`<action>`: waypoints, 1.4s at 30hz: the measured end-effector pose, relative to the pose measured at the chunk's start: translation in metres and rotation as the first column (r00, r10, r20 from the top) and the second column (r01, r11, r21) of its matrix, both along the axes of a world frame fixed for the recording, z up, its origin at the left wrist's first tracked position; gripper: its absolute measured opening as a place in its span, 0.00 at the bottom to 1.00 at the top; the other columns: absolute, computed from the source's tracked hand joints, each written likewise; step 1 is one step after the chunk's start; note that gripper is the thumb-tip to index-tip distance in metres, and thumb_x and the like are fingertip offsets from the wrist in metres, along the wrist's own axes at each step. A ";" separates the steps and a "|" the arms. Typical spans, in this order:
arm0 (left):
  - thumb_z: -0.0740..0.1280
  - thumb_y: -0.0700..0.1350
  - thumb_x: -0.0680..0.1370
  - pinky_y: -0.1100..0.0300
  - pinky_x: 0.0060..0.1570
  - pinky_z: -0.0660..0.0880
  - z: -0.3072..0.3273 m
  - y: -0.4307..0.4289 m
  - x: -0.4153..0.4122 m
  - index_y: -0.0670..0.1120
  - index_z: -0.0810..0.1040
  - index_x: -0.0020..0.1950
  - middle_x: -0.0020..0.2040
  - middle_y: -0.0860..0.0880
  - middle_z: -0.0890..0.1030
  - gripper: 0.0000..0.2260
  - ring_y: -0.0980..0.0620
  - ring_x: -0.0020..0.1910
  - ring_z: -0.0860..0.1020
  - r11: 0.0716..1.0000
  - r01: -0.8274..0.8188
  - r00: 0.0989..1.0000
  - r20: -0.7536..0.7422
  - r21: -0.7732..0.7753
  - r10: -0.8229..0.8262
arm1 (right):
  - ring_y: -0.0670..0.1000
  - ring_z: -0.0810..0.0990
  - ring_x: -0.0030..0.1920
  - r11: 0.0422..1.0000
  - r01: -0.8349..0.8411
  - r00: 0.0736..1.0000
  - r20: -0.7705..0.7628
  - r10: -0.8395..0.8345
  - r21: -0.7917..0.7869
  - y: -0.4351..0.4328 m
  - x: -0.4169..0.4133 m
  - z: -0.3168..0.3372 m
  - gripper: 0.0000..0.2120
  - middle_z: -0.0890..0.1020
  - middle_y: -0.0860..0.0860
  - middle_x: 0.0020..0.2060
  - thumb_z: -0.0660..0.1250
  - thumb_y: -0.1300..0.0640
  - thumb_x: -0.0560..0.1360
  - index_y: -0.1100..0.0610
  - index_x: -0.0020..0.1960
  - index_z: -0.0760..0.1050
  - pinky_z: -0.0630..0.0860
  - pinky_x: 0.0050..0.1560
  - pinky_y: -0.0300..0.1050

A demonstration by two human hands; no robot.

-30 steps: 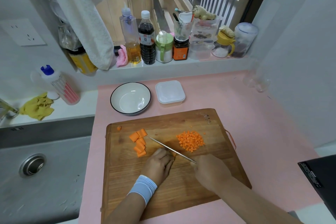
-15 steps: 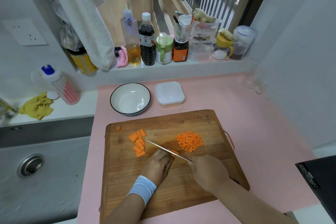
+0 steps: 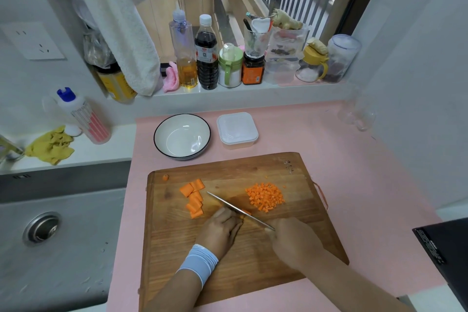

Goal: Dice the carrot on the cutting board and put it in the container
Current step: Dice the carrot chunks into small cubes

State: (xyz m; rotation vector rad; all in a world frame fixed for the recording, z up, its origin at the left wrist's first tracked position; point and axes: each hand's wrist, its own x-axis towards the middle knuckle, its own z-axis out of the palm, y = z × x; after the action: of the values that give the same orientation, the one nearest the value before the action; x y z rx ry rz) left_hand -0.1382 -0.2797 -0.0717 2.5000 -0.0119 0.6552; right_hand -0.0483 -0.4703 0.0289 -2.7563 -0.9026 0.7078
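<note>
A wooden cutting board (image 3: 253, 256) lies on the pink counter. Several carrot chunks (image 3: 193, 197) lie at its left, a pile of diced carrot (image 3: 266, 196) at its right. My right hand (image 3: 293, 243) grips a knife (image 3: 238, 210) whose blade slants across the board's middle. My left hand (image 3: 221, 232), with a blue wristband, holds a small carrot piece (image 3: 247, 212) against the blade with curled fingers; most of the piece is hidden. Behind the board stand a lidded white plastic container (image 3: 236, 130) and a white bowl (image 3: 182, 139).
A steel sink (image 3: 50, 235) is at the left, with a yellow cloth (image 3: 50, 145) and a dish-soap bottle (image 3: 83, 116) behind it. Bottles and jars (image 3: 207, 58) line the windowsill. A black object (image 3: 445, 256) juts in at the right edge. A towel (image 3: 121, 28) hangs overhead.
The knife blade has shifted slightly along the carrot piece under my left fingers. Both hands stay in nearly the same place on the board.
</note>
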 end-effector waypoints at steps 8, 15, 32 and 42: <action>0.70 0.42 0.78 0.59 0.46 0.77 -0.007 0.001 0.000 0.44 0.83 0.45 0.45 0.49 0.79 0.03 0.51 0.45 0.77 0.999 -0.006 1.000 -0.016 0.035 0.007 | 0.48 0.77 0.37 1.000 0.014 0.996 -0.090 -0.013 0.005 0.020 0.008 0.008 0.14 0.78 0.46 0.37 0.58 0.46 0.83 0.52 0.47 0.77 0.69 0.35 0.43; 0.67 0.44 0.79 0.59 0.45 0.77 -0.007 0.001 0.000 0.44 0.83 0.44 0.45 0.49 0.79 0.07 0.51 0.45 0.77 0.999 -0.019 0.999 -0.029 0.030 0.020 | 0.48 0.78 0.38 0.999 0.003 0.997 -0.071 0.000 0.040 0.017 0.003 0.008 0.14 0.79 0.45 0.38 0.58 0.45 0.83 0.50 0.48 0.78 0.71 0.37 0.43; 0.65 0.46 0.79 0.63 0.46 0.76 -0.003 0.000 -0.002 0.44 0.83 0.44 0.44 0.50 0.79 0.10 0.54 0.45 0.76 0.999 -0.020 1.000 0.008 0.026 0.019 | 0.45 0.75 0.36 1.000 0.028 0.998 -0.058 -0.028 -0.007 0.011 -0.005 0.012 0.12 0.75 0.43 0.35 0.59 0.45 0.82 0.47 0.42 0.72 0.67 0.36 0.41; 0.64 0.44 0.80 0.59 0.44 0.77 -0.005 -0.002 -0.004 0.43 0.82 0.45 0.45 0.48 0.80 0.09 0.50 0.44 0.77 0.999 -0.030 1.000 0.006 0.032 0.029 | 0.52 0.80 0.43 0.998 0.056 0.993 -0.106 -0.053 0.023 0.031 -0.005 0.007 0.12 0.77 0.46 0.38 0.59 0.47 0.82 0.48 0.42 0.73 0.72 0.42 0.44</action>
State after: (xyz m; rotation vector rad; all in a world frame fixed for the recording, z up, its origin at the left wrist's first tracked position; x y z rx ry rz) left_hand -0.1427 -0.2821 -0.0770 2.5335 0.0127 0.6793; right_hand -0.0537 -0.4393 0.0363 -2.6810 -0.8058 0.8174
